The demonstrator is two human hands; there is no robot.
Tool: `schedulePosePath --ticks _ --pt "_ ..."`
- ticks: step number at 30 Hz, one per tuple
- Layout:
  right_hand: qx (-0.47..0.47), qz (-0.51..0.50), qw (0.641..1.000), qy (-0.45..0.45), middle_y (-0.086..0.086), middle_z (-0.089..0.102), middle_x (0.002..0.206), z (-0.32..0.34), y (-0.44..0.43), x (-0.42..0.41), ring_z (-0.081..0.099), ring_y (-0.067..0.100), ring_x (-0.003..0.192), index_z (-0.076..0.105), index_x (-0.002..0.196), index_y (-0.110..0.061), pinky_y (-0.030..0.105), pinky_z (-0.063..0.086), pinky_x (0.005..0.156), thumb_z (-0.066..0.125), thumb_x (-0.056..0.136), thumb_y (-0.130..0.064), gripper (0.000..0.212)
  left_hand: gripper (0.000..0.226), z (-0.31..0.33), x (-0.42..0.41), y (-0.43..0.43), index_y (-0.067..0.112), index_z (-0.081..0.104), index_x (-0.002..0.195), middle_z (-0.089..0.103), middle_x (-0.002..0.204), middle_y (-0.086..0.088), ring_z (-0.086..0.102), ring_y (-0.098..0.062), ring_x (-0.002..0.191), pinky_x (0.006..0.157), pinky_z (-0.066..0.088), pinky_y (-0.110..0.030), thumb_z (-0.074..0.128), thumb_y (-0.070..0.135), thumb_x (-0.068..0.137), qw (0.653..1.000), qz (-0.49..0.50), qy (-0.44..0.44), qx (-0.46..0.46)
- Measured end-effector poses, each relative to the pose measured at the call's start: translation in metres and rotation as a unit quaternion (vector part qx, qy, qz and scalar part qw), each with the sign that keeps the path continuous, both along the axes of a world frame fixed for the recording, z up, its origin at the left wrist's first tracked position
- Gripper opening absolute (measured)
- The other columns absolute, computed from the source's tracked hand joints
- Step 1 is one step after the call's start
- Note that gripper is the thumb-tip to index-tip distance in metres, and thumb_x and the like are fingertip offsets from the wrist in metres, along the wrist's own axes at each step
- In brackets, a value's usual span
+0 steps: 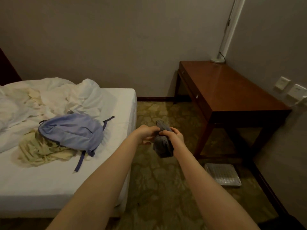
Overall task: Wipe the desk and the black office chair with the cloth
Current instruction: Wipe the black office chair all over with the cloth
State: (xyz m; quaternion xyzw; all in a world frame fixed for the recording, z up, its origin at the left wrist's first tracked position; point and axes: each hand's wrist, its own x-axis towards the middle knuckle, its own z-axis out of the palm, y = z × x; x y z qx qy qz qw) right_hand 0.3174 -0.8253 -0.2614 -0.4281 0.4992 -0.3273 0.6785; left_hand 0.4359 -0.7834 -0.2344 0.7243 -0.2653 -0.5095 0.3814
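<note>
A grey cloth (162, 145) hangs bunched in front of me over the carpet, between the bed and the desk. My left hand (146, 133) pinches its upper edge from the left. My right hand (174, 135) grips the same upper part from the right, and the rest of the cloth droops below. The brown wooden desk (229, 90) stands in the right corner against the wall, its top bare except for a white lamp base (217, 60) at the far end. No black office chair is in view.
A bed with a white sheet (54, 180) fills the left side, carrying crumpled bedding, a blue backpack (71, 130) and a yellowish garment. A silvery tray (222, 174) lies on the patterned carpet by the desk's near leg. Wall sockets (289, 88) sit at right.
</note>
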Motion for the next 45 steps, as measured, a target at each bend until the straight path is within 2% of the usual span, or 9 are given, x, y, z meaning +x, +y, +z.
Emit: schedulePosePath --ticks 6,12,17,21,27,31,36,39,45 --pt "0.014 -0.002 1.000 0.010 0.009 0.055 0.117 -0.006 -0.055 0.031 0.052 0.027 0.105 0.051 0.129 -0.016 0.039 0.046 0.088 0.073 0.077 -0.011 0.056 0.025 -0.012 0.031 -0.061 0.012 0.059 0.096 0.063 0.089 -0.003 0.060 -0.020 0.093 0.094 0.046 -0.036 0.059 0.035 0.089 1.000 0.000 0.010 0.008" --pt "0.009 -0.013 0.999 0.029 0.013 0.057 0.122 -0.017 -0.129 0.054 0.053 0.030 0.111 0.054 0.125 -0.016 0.044 0.046 0.097 0.074 0.076 -0.011 0.054 0.026 -0.020 0.054 -0.139 0.008 0.059 0.101 0.061 0.085 -0.004 0.059 -0.020 0.085 0.081 0.048 -0.033 0.059 0.032 0.090 1.000 -0.022 0.003 0.008" --pt "0.003 -0.015 0.999 0.037 0.012 0.056 0.122 -0.015 -0.213 0.069 0.052 0.030 0.111 0.051 0.127 -0.015 0.038 0.047 0.089 0.072 0.078 -0.010 0.054 0.035 -0.022 0.071 -0.225 0.004 0.060 0.111 0.062 0.092 -0.009 0.057 -0.017 0.072 0.079 0.045 -0.033 0.059 0.032 0.089 1.000 -0.027 -0.008 0.013" --pt "0.005 -0.007 0.999 0.052 0.012 0.055 0.125 -0.008 -0.282 0.078 0.052 0.029 0.113 0.051 0.129 -0.015 0.038 0.046 0.090 0.073 0.077 -0.011 0.057 0.035 -0.016 0.082 -0.294 0.007 0.059 0.114 0.062 0.102 -0.007 0.059 -0.021 0.094 0.084 0.046 -0.034 0.059 0.032 0.090 0.999 -0.031 -0.010 0.016" --pt "-0.002 0.005 0.999 0.048 0.010 0.054 0.124 -0.001 -0.371 0.101 0.052 0.029 0.112 0.049 0.130 -0.017 0.041 0.046 0.093 0.073 0.078 -0.013 0.058 0.031 -0.011 0.105 -0.381 0.010 0.058 0.111 0.062 0.102 -0.007 0.059 -0.024 0.106 0.099 0.046 -0.040 0.057 0.032 0.090 1.000 -0.018 0.019 0.010" --pt "0.017 -0.003 0.999 0.043 0.012 0.054 0.125 -0.005 -0.413 0.116 0.053 0.029 0.109 0.049 0.131 -0.016 0.042 0.047 0.093 0.072 0.078 -0.013 0.058 0.036 -0.016 0.120 -0.427 0.011 0.058 0.116 0.063 0.110 -0.010 0.059 -0.025 0.106 0.091 0.049 -0.037 0.058 0.033 0.089 0.999 -0.023 0.024 0.019" --pt "0.021 -0.019 0.999 0.037 0.009 0.055 0.112 -0.012 -0.464 0.151 0.053 0.024 0.096 0.050 0.128 -0.014 0.036 0.046 0.080 0.071 0.079 -0.010 0.054 0.027 -0.020 0.150 -0.479 0.008 0.059 0.110 0.060 0.095 -0.009 0.057 -0.022 0.086 0.065 0.044 -0.028 0.055 0.028 0.091 0.999 -0.019 0.036 0.011" --pt "0.030 -0.032 0.998 0.039 0.008 0.055 0.108 -0.018 -0.502 0.185 0.053 0.024 0.094 0.051 0.125 -0.015 0.036 0.046 0.078 0.072 0.078 -0.011 0.052 0.025 -0.021 0.183 -0.518 0.008 0.059 0.109 0.058 0.099 -0.010 0.055 -0.021 0.088 0.064 0.042 -0.027 0.053 0.026 0.092 0.999 -0.035 0.022 0.014" --pt "0.026 -0.037 0.997 0.058 0.012 0.057 0.120 -0.020 -0.564 0.252 0.056 0.029 0.105 0.053 0.125 -0.017 0.040 0.050 0.086 0.075 0.075 -0.015 0.055 0.031 -0.017 0.256 -0.578 0.011 0.059 0.116 0.060 0.108 -0.009 0.056 -0.021 0.097 0.066 0.044 -0.027 0.055 0.028 0.091 0.998 -0.049 0.037 0.021"
